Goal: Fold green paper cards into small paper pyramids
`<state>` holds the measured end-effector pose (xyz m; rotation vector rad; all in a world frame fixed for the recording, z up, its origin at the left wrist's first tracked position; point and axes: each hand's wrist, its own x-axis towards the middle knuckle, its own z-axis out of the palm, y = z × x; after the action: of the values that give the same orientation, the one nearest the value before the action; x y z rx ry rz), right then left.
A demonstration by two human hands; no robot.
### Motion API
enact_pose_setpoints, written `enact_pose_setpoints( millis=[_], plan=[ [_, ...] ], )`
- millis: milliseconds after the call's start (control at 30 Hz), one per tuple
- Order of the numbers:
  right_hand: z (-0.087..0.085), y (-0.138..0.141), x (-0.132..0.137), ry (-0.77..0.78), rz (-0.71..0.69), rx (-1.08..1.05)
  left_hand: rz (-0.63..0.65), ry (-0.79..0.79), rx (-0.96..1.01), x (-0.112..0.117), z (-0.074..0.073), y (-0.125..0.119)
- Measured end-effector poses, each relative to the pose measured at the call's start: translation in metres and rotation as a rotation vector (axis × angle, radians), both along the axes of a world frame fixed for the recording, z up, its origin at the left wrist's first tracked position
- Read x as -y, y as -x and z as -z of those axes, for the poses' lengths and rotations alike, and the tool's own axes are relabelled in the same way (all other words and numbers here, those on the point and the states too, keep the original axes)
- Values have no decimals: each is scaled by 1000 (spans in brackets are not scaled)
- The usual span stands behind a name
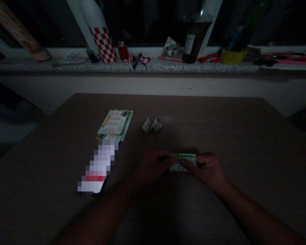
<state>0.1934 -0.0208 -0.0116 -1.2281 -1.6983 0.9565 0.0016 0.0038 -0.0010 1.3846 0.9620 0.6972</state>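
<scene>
A small folded piece of printed paper [183, 167], white with a green band and dark lettering, is held between my two hands above the table. My left hand [154, 166] pinches its left end, thumb on top. On the other side my right hand [210, 170] grips the right end, its thumb lying across the paper's face. Beyond the hands, two little pointed folded-paper shapes [152, 125] stand side by side on the table. To their left lies a stack of printed paper sheets [115, 122] in white, green and orange.
A blurred-out phone-like slab [99, 170] with a bright screen lies in front of the stack. The wooden table [219, 122] meets a wall below a granite sill [155, 68]. On the sill stand a red-checked bottle [103, 42], a dark labelled vessel [192, 44] and a yellow holder [233, 56].
</scene>
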Motion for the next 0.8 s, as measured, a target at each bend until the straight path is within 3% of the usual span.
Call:
enact_pose_setpoints(
  millis=[800],
  plan=[
    [1,0,0,54,6,-10,-14,20,14,1,2,-1]
  ],
)
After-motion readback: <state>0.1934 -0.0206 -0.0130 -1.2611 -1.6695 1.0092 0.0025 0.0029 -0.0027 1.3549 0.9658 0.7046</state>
